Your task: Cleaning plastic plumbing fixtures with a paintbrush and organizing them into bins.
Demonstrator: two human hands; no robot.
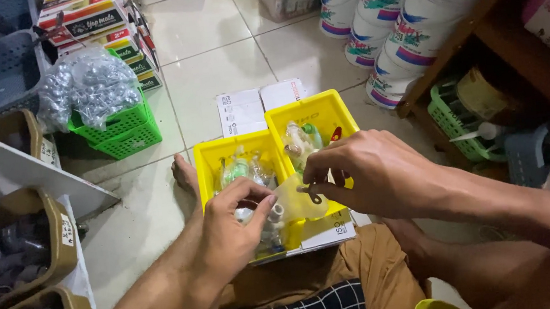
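My left hand and my right hand hold a small clear plastic bag between them, just above two yellow bins. The left fingers pinch the bag's left edge beside small white fittings. With thumb and forefinger the right hand grips the bag's right edge. The left yellow bin and the right yellow bin hold more small bagged fittings. Both bins rest on flat white cardboard boxes over my lap.
A green basket with a bag of grey fittings stands on the tiled floor to the left. White buckets are stacked at upper right by a wooden shelf. Cardboard boxes of grey pipe parts sit at left. My bare foot is behind the bins.
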